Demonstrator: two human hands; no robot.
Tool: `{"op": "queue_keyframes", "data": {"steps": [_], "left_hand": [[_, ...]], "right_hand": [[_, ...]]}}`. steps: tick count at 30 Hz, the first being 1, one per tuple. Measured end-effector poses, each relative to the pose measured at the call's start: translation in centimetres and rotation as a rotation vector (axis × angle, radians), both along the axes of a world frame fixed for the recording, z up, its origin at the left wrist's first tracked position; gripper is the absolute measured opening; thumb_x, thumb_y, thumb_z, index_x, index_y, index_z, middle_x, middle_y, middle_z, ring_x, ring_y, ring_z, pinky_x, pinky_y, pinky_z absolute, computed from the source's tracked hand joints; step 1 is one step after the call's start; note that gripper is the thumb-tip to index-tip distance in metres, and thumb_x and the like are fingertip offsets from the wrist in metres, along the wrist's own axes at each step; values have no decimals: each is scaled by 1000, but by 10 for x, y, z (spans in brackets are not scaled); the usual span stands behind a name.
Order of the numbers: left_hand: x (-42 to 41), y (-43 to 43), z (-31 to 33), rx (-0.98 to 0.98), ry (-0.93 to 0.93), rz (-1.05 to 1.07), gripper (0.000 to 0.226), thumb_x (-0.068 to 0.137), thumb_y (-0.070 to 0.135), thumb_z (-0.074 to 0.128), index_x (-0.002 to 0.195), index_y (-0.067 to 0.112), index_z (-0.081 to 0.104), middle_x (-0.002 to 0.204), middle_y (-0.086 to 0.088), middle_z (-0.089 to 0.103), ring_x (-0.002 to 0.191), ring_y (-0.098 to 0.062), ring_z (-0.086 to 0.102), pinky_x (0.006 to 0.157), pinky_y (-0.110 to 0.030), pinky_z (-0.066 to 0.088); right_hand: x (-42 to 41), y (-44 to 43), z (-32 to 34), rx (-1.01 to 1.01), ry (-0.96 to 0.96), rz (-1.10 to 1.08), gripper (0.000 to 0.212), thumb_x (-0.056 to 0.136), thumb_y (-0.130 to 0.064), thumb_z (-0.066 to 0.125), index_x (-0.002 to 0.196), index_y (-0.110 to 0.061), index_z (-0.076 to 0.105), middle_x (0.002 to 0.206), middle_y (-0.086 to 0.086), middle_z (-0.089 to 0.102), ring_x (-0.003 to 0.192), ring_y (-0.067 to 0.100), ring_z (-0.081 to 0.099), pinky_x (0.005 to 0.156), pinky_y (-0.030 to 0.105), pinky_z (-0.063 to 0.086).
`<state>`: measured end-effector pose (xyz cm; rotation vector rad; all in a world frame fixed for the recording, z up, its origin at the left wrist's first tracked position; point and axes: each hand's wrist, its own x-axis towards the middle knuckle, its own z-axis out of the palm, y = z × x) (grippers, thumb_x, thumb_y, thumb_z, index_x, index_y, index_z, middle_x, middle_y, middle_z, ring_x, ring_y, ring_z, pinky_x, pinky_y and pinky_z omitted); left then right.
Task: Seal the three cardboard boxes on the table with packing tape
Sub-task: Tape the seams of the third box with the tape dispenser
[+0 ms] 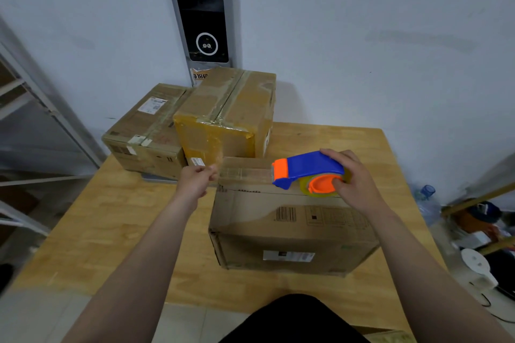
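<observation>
A black garment [292, 320] fills the bottom edge, and two bare forearms reach out from it over a light wooden tabletop [111, 231]. Just ahead stands a large brown cardboard box [289, 225] with printed barcodes on top and a white label on its near side. The left hand [196, 178] is at the box's far left corner, its grip pinched together on the free end of a strip of clear packing tape [245, 172] that runs along the far part of the box top. The right hand [354, 178] has its grip clamped round a blue and orange plastic tape dispenser [306, 168], thumb on the orange hub; hand and dispenser hide the box top beneath them. Right behind the box rises a taller cardboard box wrapped in yellowish tape [223, 122]; I cannot tell whether the two touch. To its left, side against side, sits a flat brown cardboard box [142, 131] with a white shipping label. Both back onto a white wall [362, 36] bearing a dark glass panel [203, 8]. A grey metal shelf frame [41, 103] stands off to the left, and a clear plastic bottle with a blue cap [426, 192] on the floor to the right.
</observation>
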<state>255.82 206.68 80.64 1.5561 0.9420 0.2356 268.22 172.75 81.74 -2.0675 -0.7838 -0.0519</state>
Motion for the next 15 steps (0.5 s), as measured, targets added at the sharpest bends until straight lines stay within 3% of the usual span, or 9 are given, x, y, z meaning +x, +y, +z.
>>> {"op": "queue_keyframes", "data": {"steps": [2,4,10,15], "left_hand": [[-2,3,-5,40,4,25,16,99,30,66,86,22,71,87,3,71,83,-11,56,84,-38,47],[-4,4,-10,77,3,40,17,98,32,67,88,20,74,86,5,71,81,-11,55,87,-39,47],[-29,44,-24,133,14,137,28,100,34,63,76,21,69,86,-2,68,77,-19,53,76,-39,42],[-39,45,-45,145,8,114,32,103,35,59,84,11,70,82,-4,63,73,-22,52,70,-39,43]], "right_hand": [[0,2,-3,-16,-13,3,81,68,4,52,139,-36,58,111,-13,51,108,13,55,98,30,41],[-1,5,-4,-4,-25,6,81,69,6,52,139,-34,58,111,-12,52,106,12,56,94,23,42],[12,-20,-4,31,-76,-104,87,64,27,49,131,-27,63,111,5,53,106,15,57,94,14,40],[8,-21,-13,28,-69,-157,85,66,29,50,131,-26,63,111,3,53,104,5,57,93,15,42]]}}
